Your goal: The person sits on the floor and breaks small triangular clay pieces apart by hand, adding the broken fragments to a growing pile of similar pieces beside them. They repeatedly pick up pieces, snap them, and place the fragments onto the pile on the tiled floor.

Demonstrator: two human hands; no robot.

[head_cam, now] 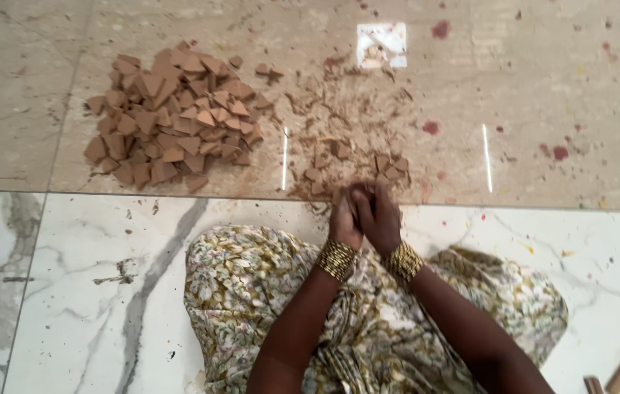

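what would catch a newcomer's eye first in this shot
First the big heap of brown clay wedges piled on the beige floor tile at upper left. Next the left hand and right hand, pressed together at centre above a floral-clothed lap, gold beaded bangles on both wrists. A few loose clay pieces and crumbs lie just beyond them.

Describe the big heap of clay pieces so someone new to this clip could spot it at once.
Start at the seam where the beige floor tile meets the white marble one. Just beyond that seam, up and to the left of the joined hands, lies the heap. It is a dense mound of brown wedge-shaped pieces, unlike the few loose pieces and crumbs scattered right before the hands.
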